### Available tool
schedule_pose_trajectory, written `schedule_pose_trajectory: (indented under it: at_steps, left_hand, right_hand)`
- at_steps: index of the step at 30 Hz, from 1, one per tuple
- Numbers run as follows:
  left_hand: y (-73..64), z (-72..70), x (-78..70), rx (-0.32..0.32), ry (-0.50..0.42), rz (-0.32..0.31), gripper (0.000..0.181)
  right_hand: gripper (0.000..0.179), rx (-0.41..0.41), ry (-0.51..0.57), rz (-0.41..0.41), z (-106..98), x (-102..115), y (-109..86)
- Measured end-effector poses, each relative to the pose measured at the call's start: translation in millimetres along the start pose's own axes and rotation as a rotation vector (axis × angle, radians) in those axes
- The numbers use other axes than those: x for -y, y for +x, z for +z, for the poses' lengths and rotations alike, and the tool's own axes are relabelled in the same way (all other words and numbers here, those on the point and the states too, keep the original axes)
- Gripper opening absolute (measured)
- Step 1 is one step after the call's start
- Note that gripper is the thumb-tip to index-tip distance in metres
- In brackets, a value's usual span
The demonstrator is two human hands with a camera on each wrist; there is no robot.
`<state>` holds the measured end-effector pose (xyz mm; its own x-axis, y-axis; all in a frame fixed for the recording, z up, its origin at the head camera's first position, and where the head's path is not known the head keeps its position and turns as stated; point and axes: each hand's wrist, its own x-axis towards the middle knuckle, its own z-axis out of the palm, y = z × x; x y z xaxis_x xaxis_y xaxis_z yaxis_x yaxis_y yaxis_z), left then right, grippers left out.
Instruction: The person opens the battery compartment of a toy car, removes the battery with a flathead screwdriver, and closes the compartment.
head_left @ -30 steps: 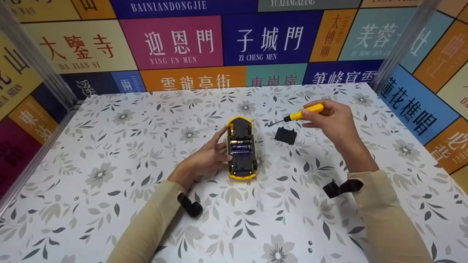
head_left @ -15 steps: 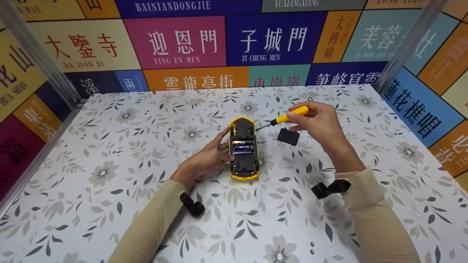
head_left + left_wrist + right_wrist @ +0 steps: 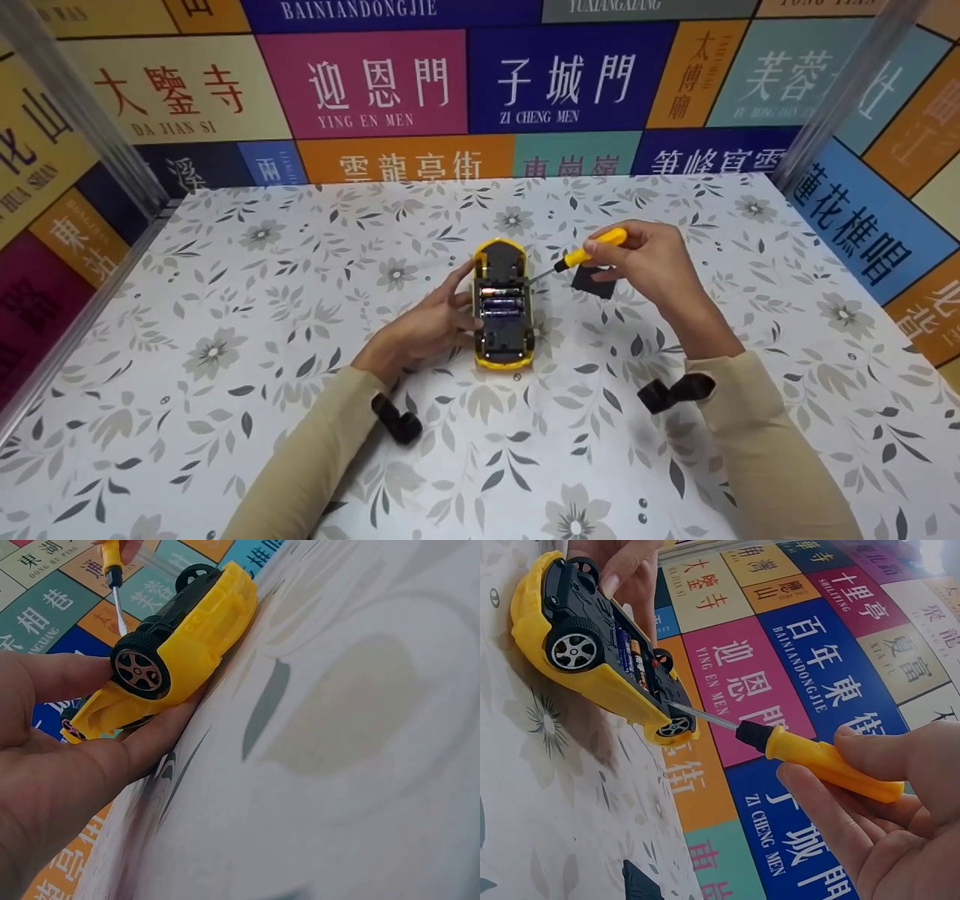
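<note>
Bright signs [image 3: 367, 82] in many colors stand behind our white counter [image 3: 172, 427], which has gray flowers and leaves on it. Our yellow toy car [image 3: 503, 337] is upside down near the middle, wheels up. Its belly is open, and we can see purple batteries [image 3: 501, 306] inside. Our left hand [image 3: 426, 328] holds the car by its left side. Our right hand [image 3: 651, 262] pinches a yellow screwdriver [image 3: 595, 248] by its handle, and its thin metal tip reaches the car's right edge, close to a wheel. We cannot tell if the tip touches. A flat black battery cover [image 3: 595, 288] lies on the counter beside the car, partly hidden by our right hand. We wear tan sleeves [image 3: 772, 442].
</note>
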<state>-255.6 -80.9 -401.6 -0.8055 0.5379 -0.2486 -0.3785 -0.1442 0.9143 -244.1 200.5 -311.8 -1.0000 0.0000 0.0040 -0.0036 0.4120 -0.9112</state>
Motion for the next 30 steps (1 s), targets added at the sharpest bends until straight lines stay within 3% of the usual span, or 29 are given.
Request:
schedule_pose_trajectory:
  at_steps: [8, 16, 23, 30]
  left_hand:
    - [0.0, -0.3, 0.4, -0.017, -0.002, -0.014, 0.103]
    - [-0.6, -0.8, 1.2, 0.015, -0.014, 0.012, 0.103]
    - [-0.6, -0.6, 2.2, 0.048, -0.02, 0.036, 0.103]
    - [-1.2, 0.0, 0.7, 0.033, -0.006, 0.029, 0.104]
  right_hand:
    - [0.038, 0.017, -0.01, 0.016, 4, -3, 1.5]
    - [0.041, 0.014, -0.011, 0.051, 8, -3, 2.7]
    - [0.038, 0.023, -0.02, 0.035, 9, -2, 0.7]
    - [0.034, 0.005, -0.083, 0.017, 16, 5, -7.0]
